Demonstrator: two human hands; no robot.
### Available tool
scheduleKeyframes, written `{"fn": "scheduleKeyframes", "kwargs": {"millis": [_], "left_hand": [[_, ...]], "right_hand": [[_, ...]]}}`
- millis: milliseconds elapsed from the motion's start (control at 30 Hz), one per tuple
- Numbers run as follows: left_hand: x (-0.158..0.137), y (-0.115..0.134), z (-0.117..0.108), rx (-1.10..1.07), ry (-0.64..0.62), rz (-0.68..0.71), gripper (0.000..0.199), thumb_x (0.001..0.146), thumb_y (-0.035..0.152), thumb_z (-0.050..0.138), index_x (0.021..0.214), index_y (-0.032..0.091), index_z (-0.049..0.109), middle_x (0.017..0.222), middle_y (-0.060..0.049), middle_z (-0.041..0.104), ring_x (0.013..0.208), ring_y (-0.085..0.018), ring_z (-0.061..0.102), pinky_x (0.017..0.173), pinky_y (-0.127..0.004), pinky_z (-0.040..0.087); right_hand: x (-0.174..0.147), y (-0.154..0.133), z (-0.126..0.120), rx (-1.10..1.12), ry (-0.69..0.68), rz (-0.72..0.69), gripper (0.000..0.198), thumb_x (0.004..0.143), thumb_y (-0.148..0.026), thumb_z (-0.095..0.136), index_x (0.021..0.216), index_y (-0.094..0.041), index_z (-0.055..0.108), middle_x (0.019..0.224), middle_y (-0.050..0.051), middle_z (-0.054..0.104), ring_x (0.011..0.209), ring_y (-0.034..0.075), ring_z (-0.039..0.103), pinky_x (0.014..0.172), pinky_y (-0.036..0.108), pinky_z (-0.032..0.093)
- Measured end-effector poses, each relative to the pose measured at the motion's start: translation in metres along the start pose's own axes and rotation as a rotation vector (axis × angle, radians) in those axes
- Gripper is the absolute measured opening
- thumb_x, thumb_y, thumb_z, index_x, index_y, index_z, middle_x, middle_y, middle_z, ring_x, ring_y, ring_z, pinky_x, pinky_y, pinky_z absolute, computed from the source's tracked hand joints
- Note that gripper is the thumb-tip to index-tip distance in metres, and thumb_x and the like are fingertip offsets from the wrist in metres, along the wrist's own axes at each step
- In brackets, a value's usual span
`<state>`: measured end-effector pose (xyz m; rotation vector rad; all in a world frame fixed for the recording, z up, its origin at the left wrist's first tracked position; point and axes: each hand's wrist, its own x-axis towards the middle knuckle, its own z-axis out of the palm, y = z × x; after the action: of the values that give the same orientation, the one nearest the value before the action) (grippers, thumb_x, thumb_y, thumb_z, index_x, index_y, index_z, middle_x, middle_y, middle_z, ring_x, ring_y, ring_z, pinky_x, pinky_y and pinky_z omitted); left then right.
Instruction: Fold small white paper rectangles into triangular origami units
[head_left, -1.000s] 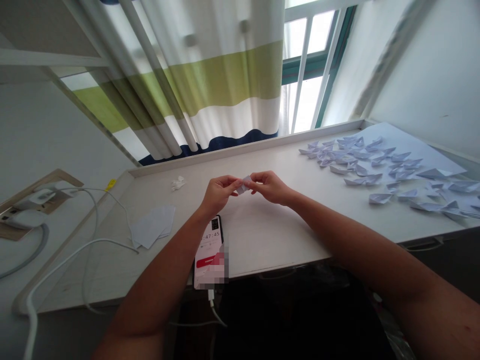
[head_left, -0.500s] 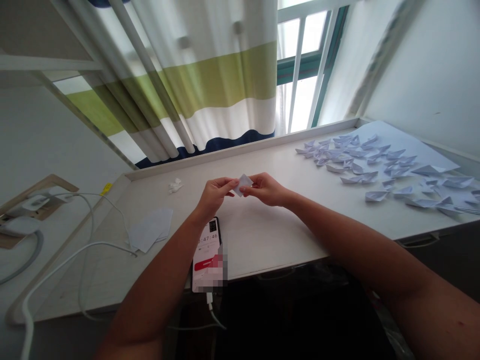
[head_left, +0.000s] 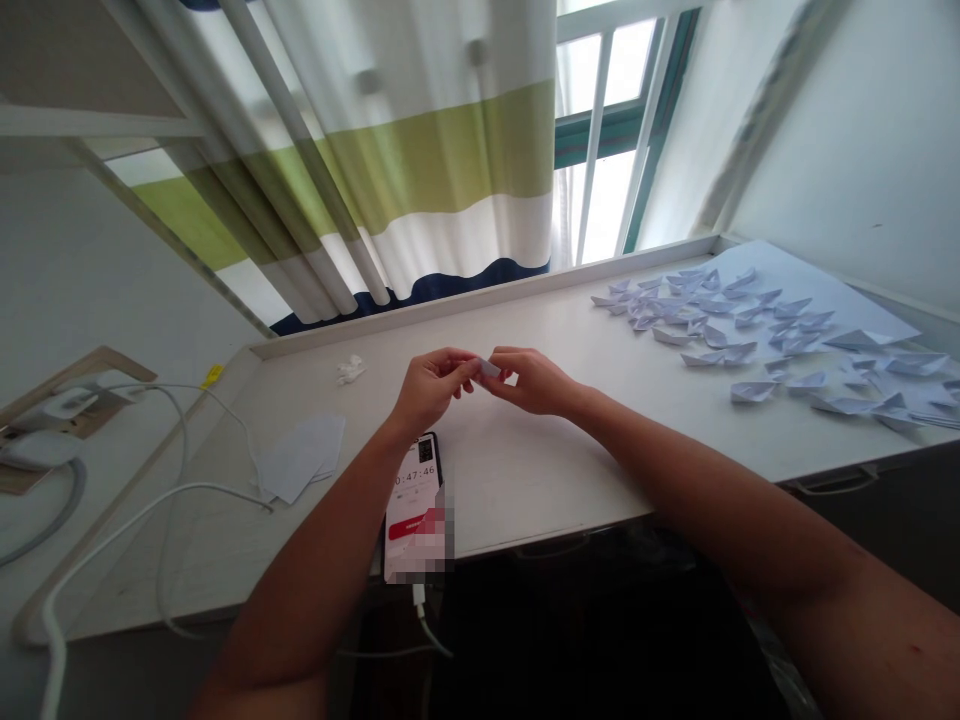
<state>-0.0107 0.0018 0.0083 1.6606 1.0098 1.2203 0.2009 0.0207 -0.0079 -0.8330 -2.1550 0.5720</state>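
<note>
A small folded piece of white paper (head_left: 489, 368) is held above the middle of the white table. My left hand (head_left: 435, 385) pinches it from the left between thumb and fingers. From the right, my right hand (head_left: 531, 378) grips its other side, with the thumb below and the index finger on top. Fingers cover much of the paper, so its exact fold cannot be made out. Under my left forearm lies a phone (head_left: 412, 500) with a timer on its screen and a white cable plugged in.
Many folded paper boats (head_left: 720, 355) spread over the right side of the table (head_left: 525, 480), some on a large white sheet (head_left: 840, 290). At left lie loose paper sheets (head_left: 300, 460), a crumpled paper scrap (head_left: 350, 371) and white cables (head_left: 150, 520). A curtain (head_left: 450, 150) hangs behind.
The paper was a flat diamond facing me; now it looks narrower and tipped between the fingers. My hands have shifted slightly around it, while everything else stays in place.
</note>
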Motion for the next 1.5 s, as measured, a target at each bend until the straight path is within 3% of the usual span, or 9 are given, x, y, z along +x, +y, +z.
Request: {"fn": "scheduleKeyframes", "kwargs": {"millis": [133, 200, 333, 467, 600, 733, 1000, 1300, 1500], "left_hand": [[0.000, 0.004, -0.001, -0.123, 0.062, -0.023, 0.034, 0.083, 0.046, 0.091, 0.101, 0.018, 0.082, 0.091, -0.008, 0.085, 0.080, -0.021, 0.079, 0.071, -0.032, 0.058], [-0.001, 0.006, -0.001, -0.164, 0.048, -0.046, 0.033, 0.083, 0.044, 0.091, 0.102, 0.018, 0.082, 0.097, -0.009, 0.085, 0.089, -0.023, 0.081, 0.078, -0.034, 0.062], [-0.001, 0.007, -0.001, -0.218, 0.043, -0.061, 0.034, 0.079, 0.044, 0.093, 0.098, 0.018, 0.084, 0.100, -0.010, 0.085, 0.095, -0.024, 0.081, 0.086, -0.038, 0.064], [0.000, 0.004, -0.001, -0.202, 0.090, -0.088, 0.040, 0.070, 0.040, 0.100, 0.098, 0.018, 0.083, 0.092, -0.008, 0.085, 0.090, -0.024, 0.081, 0.088, -0.041, 0.064], [-0.001, 0.002, -0.001, -0.165, 0.022, -0.087, 0.037, 0.075, 0.042, 0.098, 0.099, 0.017, 0.084, 0.092, -0.010, 0.086, 0.090, -0.026, 0.082, 0.089, -0.043, 0.064], [-0.003, 0.003, 0.001, -0.118, -0.044, -0.043, 0.038, 0.081, 0.044, 0.094, 0.105, 0.017, 0.085, 0.101, -0.012, 0.086, 0.098, -0.028, 0.083, 0.091, -0.043, 0.063], [-0.004, 0.000, 0.007, -0.078, -0.009, -0.049, 0.048, 0.076, 0.049, 0.098, 0.102, 0.016, 0.074, 0.088, -0.011, 0.086, 0.088, -0.027, 0.083, 0.086, -0.042, 0.063], [-0.004, 0.000, 0.004, -0.095, -0.073, -0.081, 0.051, 0.077, 0.048, 0.098, 0.104, 0.015, 0.071, 0.089, -0.012, 0.086, 0.089, -0.027, 0.083, 0.086, -0.041, 0.061], [-0.002, -0.002, 0.001, -0.108, -0.027, -0.115, 0.056, 0.075, 0.046, 0.099, 0.111, 0.015, 0.069, 0.092, -0.013, 0.086, 0.089, -0.027, 0.083, 0.086, -0.041, 0.061]], "right_hand": [[0.000, 0.002, -0.001, 0.136, 0.143, 0.110, 0.033, 0.107, -0.048, 0.063, 0.109, -0.022, 0.083, 0.058, -0.003, 0.062, 0.054, 0.014, 0.054, 0.060, 0.030, 0.043], [0.000, 0.004, 0.001, 0.318, 0.134, 0.121, 0.038, 0.104, -0.054, 0.065, 0.119, -0.023, 0.082, 0.070, 0.000, 0.073, 0.060, 0.016, 0.063, 0.057, 0.030, 0.049], [0.001, 0.006, 0.005, 0.517, 0.115, 0.068, 0.039, 0.098, -0.056, 0.074, 0.116, -0.024, 0.084, 0.106, 0.007, 0.082, 0.080, 0.020, 0.075, 0.069, 0.037, 0.065], [0.003, 0.007, 0.005, 0.428, 0.165, 0.010, 0.031, 0.095, -0.055, 0.078, 0.107, -0.027, 0.087, 0.098, 0.006, 0.077, 0.084, 0.020, 0.072, 0.077, 0.039, 0.064], [0.003, 0.005, 0.004, 0.379, 0.213, 0.019, 0.033, 0.093, -0.059, 0.079, 0.093, -0.026, 0.085, 0.094, 0.005, 0.071, 0.085, 0.021, 0.069, 0.078, 0.040, 0.063], [0.004, 0.002, 0.006, 0.407, 0.278, 0.085, 0.042, 0.088, -0.063, 0.084, 0.087, -0.022, 0.079, 0.093, 0.006, 0.075, 0.086, 0.022, 0.071, 0.082, 0.041, 0.062], [0.005, 0.003, 0.010, 0.553, 0.295, 0.164, 0.056, 0.071, -0.070, 0.094, 0.082, -0.021, 0.071, 0.086, 0.005, 0.078, 0.079, 0.022, 0.075, 0.078, 0.041, 0.062], [0.005, 0.004, 0.012, 0.639, 0.297, 0.155, 0.063, 0.065, -0.063, 0.100, 0.087, -0.024, 0.054, 0.077, -0.002, 0.070, 0.070, 0.019, 0.071, 0.070, 0.037, 0.061], [0.005, 0.007, 0.012, 0.659, 0.268, 0.165, 0.070, 0.074, -0.061, 0.095, 0.122, -0.026, 0.058, 0.078, -0.006, 0.065, 0.076, 0.020, 0.072, 0.076, 0.037, 0.062]]}}
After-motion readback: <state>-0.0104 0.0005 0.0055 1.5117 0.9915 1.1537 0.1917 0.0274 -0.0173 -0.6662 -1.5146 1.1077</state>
